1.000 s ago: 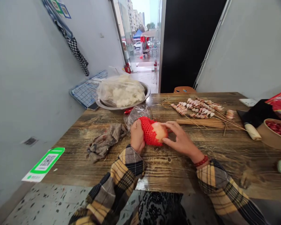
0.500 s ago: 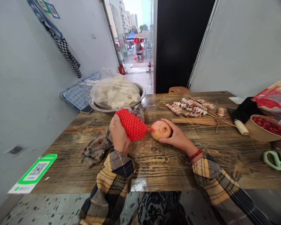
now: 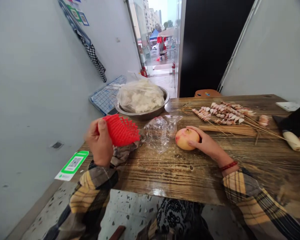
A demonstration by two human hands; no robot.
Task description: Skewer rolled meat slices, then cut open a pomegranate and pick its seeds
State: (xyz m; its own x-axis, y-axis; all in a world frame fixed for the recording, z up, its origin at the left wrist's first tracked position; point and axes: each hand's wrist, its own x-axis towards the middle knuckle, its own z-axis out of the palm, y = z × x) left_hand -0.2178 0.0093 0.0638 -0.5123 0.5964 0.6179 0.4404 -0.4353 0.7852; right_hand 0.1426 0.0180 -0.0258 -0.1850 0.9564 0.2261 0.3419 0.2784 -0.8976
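Observation:
My left hand (image 3: 100, 140) is closed on the end of a red foam fruit net (image 3: 121, 130), raised over the table's left side. No fruit shows through its mesh. To the right, my right hand (image 3: 202, 141) curls around a yellow-pink pomegranate (image 3: 187, 139) low over the wooden table; whether it rests on the wood I cannot tell. Between the hands lies a crumpled clear plastic bag (image 3: 160, 133). A grey-brown cloth (image 3: 123, 154) sits partly hidden under the net and my left hand.
Behind the bag stands a metal bowl (image 3: 145, 116) holding a plastic bag of white stuff (image 3: 142, 96). Skewered garlic-like pieces (image 3: 222, 111) and bare wooden sticks (image 3: 227, 130) lie back right. A wooden handle (image 3: 293, 141) is at far right; a QR card (image 3: 73, 165) hangs by the left edge.
My left hand has carried the red net left, away from the pomegranate, uncovering the clear bag. My right hand still holds the pomegranate. The view has swung left.

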